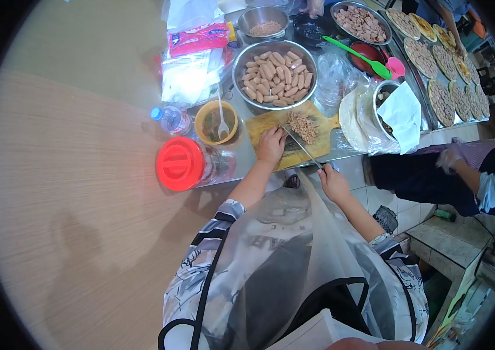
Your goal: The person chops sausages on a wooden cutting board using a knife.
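A long knife lies slantwise over the yellow wooden cutting board, its blade along the near side of a heap of finely chopped brown sausage-like food. My right hand is closed around its handle at the board's near edge. At the blade's tip end, my left hand has its fingers bent together against the knife; exactly how they grip is hard to see. Behind the board, a metal bowl holds many small brown sausages.
Left of the board stand a yellow tub with a white spoon, a red-lidded jar and a water bottle. At right are a pot with white paper and a green spatula. Topped flatbreads and another person's gloved hand are farther right.
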Available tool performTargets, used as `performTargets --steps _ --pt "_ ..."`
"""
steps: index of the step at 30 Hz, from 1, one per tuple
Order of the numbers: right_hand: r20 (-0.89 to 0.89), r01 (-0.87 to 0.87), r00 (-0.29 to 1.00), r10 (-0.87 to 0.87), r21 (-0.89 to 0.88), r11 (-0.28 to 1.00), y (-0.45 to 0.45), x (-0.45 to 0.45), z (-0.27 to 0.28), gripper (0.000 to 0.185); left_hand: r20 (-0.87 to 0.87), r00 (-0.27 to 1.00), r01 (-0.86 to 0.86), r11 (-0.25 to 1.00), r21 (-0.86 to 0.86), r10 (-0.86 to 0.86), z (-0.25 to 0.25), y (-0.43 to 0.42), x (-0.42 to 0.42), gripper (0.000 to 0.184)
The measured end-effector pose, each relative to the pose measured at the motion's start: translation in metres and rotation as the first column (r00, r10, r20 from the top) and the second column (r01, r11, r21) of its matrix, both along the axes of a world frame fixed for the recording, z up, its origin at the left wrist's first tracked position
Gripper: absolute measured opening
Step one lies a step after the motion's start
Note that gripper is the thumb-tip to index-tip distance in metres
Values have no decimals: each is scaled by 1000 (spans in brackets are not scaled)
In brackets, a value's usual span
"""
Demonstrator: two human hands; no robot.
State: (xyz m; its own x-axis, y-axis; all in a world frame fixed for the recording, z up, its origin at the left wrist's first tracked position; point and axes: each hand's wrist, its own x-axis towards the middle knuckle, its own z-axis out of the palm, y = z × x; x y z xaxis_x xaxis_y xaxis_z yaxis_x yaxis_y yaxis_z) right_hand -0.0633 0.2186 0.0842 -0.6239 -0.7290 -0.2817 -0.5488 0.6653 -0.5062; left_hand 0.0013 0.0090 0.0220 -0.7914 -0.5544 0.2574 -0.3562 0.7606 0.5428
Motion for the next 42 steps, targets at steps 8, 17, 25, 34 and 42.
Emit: performTargets --steps 8,17,25,34,42 --pt "-33 -28 999 32 110 994 -4 5 1 28 15 1000 -15 999 44 15 7 0 -4 12" --pt "43 -69 997 64 126 990 -43 -7 -12 28 127 990 -64 995 74 55 12 1 -8 11" --pt "41 -28 999 23 131 991 -4 -1 -18 28 68 997 -26 1000 -13 27 1 -1 -5 14" --pt "69 -6 998 -2 123 992 -2 0 9 28 18 999 -36 998 55 35 2 0 -2 11" --pt "57 -50 997 44 101 994 -28 -1 -16 30 48 999 6 1000 18 -7 3 -2 -4 6"
